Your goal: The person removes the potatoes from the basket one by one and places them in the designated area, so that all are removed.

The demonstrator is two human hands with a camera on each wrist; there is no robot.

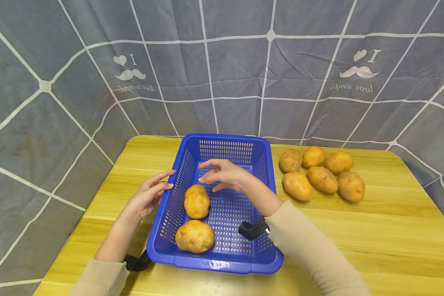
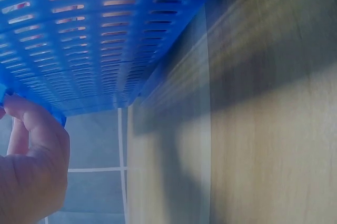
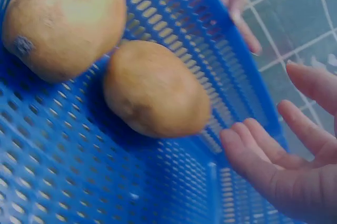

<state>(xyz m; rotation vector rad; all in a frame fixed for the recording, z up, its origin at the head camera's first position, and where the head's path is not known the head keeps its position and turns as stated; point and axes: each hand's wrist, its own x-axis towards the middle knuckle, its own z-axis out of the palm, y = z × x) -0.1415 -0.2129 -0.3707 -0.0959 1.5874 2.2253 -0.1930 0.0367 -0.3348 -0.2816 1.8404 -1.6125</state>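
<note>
A blue perforated plastic basket [image 1: 214,265] stands on the wooden table. Inside, along its left side, lie two potatoes: one near the front [image 1: 195,237] and another just behind it [image 1: 197,201]. My left hand [image 1: 148,197] holds the basket's left rim, thumb and forefinger tips on the edge; bent fingers show at the rim in the left wrist view. Over the basket's interior hovers my right hand [image 1: 225,176], fingers spread and loosely bent, holding nothing. In the right wrist view its fingertips are beside the rear potato [image 3: 157,89], apart from it.
Several loose potatoes [image 1: 322,179] lie grouped on the table [image 1: 355,234] to the right of the basket. A grey curtain [image 1: 237,74] with white lines hangs behind the table and along its left. Black straps [image 1: 253,229] are on both wrists.
</note>
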